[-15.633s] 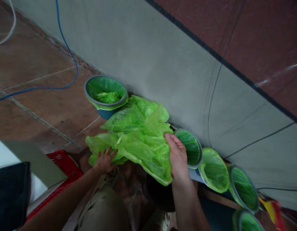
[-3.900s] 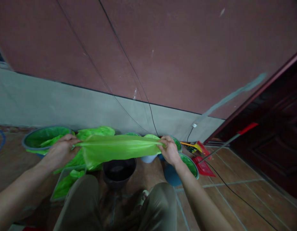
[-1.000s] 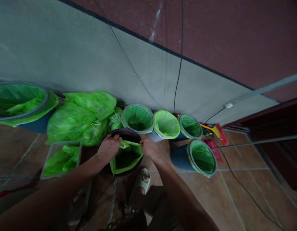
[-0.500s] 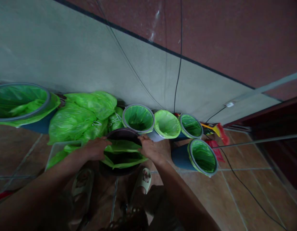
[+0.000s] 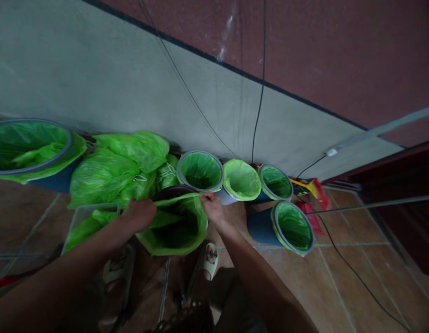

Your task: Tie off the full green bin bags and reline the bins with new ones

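Observation:
A green garbage bag (image 5: 196, 240) hangs wide-mouthed in a dark trash can (image 5: 174, 190), its edge folded over the near part of the rim. Only the can's far rim shows uncovered. My left hand (image 5: 140, 213) is closed on the bag's edge at the left side. On the opposite side, my right hand (image 5: 211, 206) pinches the bag near the far right of the rim. Both hands hide part of the bag's edge.
Several green-lined bins, such as the grey-rimmed one (image 5: 200, 171), stand along the wall. Filled green bags (image 5: 110, 171) lie at left behind a clear tub (image 5: 75, 222). A blue bin (image 5: 266, 226) stands at right, near a red dustpan (image 5: 311, 217) and a black cable (image 5: 353, 266).
The bag's mouth has spread from a narrow slit to a wide opening, and its edge now covers the near rim. My right hand has risen slightly toward the far rim.

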Demonstrator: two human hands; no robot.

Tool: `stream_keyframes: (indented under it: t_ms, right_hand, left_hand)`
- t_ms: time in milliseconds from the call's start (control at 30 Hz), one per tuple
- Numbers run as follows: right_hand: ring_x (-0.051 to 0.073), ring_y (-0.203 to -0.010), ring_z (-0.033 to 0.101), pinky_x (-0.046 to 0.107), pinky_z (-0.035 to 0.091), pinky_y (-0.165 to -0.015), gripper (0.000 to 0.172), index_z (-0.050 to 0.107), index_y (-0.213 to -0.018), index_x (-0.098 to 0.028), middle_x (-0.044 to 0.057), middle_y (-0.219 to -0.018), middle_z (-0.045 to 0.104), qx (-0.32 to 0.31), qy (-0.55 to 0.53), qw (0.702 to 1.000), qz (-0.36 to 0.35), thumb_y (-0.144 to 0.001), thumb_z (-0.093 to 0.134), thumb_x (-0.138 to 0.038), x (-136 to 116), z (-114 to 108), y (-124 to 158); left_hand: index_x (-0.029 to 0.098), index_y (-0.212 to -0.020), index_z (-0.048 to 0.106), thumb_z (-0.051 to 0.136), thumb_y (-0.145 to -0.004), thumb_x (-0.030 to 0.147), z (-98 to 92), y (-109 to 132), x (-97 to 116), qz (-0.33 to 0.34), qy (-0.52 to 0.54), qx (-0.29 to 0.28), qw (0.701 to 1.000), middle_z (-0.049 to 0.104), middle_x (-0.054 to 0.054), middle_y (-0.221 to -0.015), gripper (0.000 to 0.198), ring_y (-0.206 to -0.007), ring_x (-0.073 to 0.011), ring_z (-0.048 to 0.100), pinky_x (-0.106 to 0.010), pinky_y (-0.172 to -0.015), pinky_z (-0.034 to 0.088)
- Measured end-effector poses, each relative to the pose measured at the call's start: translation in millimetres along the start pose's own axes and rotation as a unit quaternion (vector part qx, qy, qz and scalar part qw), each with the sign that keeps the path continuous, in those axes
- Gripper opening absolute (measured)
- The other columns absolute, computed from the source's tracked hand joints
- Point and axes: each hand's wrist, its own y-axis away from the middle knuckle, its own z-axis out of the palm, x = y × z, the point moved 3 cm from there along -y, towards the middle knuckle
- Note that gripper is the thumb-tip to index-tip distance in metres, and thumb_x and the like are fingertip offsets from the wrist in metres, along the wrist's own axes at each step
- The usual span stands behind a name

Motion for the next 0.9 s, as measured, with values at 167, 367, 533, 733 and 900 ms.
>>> stream_keyframes:
  t_ms: [167,367,533,733,900]
  right_hand:
    - [0.016,-0.067,0.062,0.023,0.048,-0.063,0.019,0.068,-0.078,-0.017,0.003,-0.076,0.07,0.033,-0.112,0.993,0.029,-0.082,0.052,-0.027,6.5,-10.5,-9.1]
    - [0.017,-0.072,0.065,0.024,0.05,-0.067,0.023,0.071,-0.081,-0.018,0.002,-0.076,0.071,-0.011,-0.052,0.999,-0.006,-0.083,0.053,-0.032,17.3,-1.4,-9.4]
    - [0.019,-0.079,0.069,0.026,0.052,-0.071,0.021,0.075,-0.088,-0.019,0.002,-0.083,0.074,-0.008,0.005,1.0,0.02,-0.082,0.057,-0.029,32.7,-10.7,-19.1]
    - [0.018,-0.085,0.07,0.023,0.051,-0.076,0.024,0.077,-0.09,-0.019,0.005,-0.091,0.077,0.003,0.093,0.994,0.051,-0.088,0.054,-0.022,48.1,-7.1,-47.4]
    - [0.018,-0.081,0.07,0.022,0.051,-0.072,0.019,0.076,-0.078,-0.018,0.005,-0.082,0.076,0.027,0.041,0.998,0.046,-0.084,0.058,-0.018,67.9,18.8,-63.9]
  left_hand:
    - [0.016,-0.08,0.073,0.062,-0.077,0.019,-16.3,-3.9,11.2,0.008,-0.05,0.018,0.999,0.072,-0.017,-0.096,0.012,-0.104,-0.0364,0.065,-0.046,-0.09,0.05]
    - [0.012,-0.113,0.072,0.051,-0.089,0.031,0.7,-37.2,10.7,-0.041,0.018,0.066,0.997,0.072,-0.019,-0.117,0.037,-0.113,-0.0359,0.064,-0.048,-0.098,0.048]
    - [0.011,-0.117,0.071,0.037,-0.09,0.012,10.6,-61.7,8.2,-0.056,0.035,0.079,0.995,0.073,-0.016,-0.117,0.043,-0.105,-0.0258,0.069,-0.035,-0.095,0.05]
    - [0.007,-0.119,0.071,0.037,-0.088,0.01,6.1,-99.6,6.4,-0.024,0.082,0.091,0.992,0.07,-0.018,-0.124,0.046,-0.113,-0.0277,0.066,-0.036,-0.102,0.046]
    - [0.011,-0.107,0.076,0.042,-0.084,0.011,18.3,-136.4,-9.2,-0.036,0.105,0.025,0.993,0.075,-0.014,-0.114,0.042,-0.108,-0.0241,0.069,-0.032,-0.096,0.051]
